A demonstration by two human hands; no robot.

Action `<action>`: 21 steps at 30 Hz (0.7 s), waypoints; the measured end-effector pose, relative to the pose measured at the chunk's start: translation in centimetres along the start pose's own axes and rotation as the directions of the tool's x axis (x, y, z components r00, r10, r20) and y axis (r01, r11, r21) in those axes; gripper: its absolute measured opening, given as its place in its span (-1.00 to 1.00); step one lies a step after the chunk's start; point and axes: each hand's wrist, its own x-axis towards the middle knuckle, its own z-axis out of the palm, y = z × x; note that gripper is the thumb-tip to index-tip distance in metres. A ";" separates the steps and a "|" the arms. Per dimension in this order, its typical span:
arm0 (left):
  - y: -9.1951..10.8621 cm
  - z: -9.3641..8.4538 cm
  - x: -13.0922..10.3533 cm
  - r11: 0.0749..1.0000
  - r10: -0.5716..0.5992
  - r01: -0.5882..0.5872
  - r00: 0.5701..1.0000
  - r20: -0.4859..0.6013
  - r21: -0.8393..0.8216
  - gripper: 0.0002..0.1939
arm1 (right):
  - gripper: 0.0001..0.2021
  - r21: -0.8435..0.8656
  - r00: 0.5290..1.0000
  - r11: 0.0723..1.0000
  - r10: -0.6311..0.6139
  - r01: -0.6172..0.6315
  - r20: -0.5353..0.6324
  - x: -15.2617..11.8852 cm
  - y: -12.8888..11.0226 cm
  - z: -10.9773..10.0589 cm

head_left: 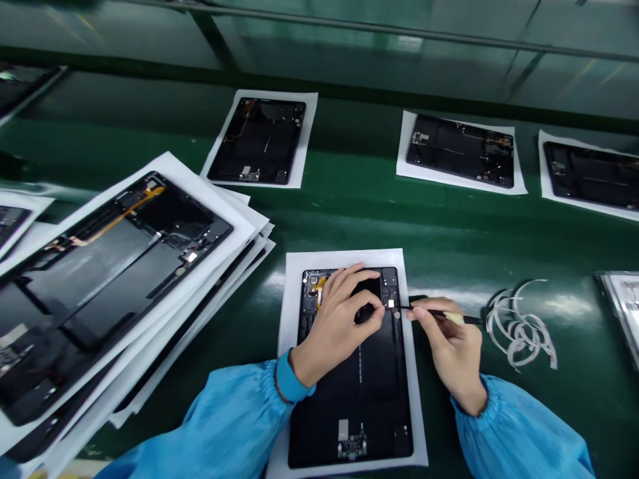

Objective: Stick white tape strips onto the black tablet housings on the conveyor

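A black tablet back housing [369, 392] with its inside parts exposed lies face up on a white sheet [419, 439] in front of me. My left hand [339, 316] reaches over its upper half, thumb and index finger pinched together near the right edge. Whatever is between those fingertips is too small to make out. From the right, my right hand [452, 346] grips a slim black tool [472, 320] with a pale yellow band. The tool's thin tip points at a small white square part [391, 303] near the housing's upper right, close to my left fingertips.
At left, a stack of similar housings [114, 266] is interleaved with white sheets. Other housings lie farther back: one at centre [264, 140], two at right [462, 150] [594, 173]. Curled white strips [522, 329] sit right of my right hand. A clear-edged tray [619, 313] stands at the right edge.
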 end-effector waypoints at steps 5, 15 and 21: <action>0.0 0.0 0.0 1.000 -0.005 0.005 1.000 0.008 0.015 -0.90 | -0.85 -0.017 0.999 0.999 -0.030 0.030 0.021 0.1 0.0 0.0; 0.3 0.1 0.2 0.998 -0.019 0.019 1.000 0.014 0.059 -0.90 | -0.94 0.026 0.996 0.996 -0.086 0.085 0.034 -0.2 0.3 0.2; 0.6 0.0 0.3 0.998 -0.039 0.038 0.999 0.020 0.040 -0.89 | -0.90 0.086 0.984 0.987 -0.144 0.135 0.104 -0.3 1.0 0.3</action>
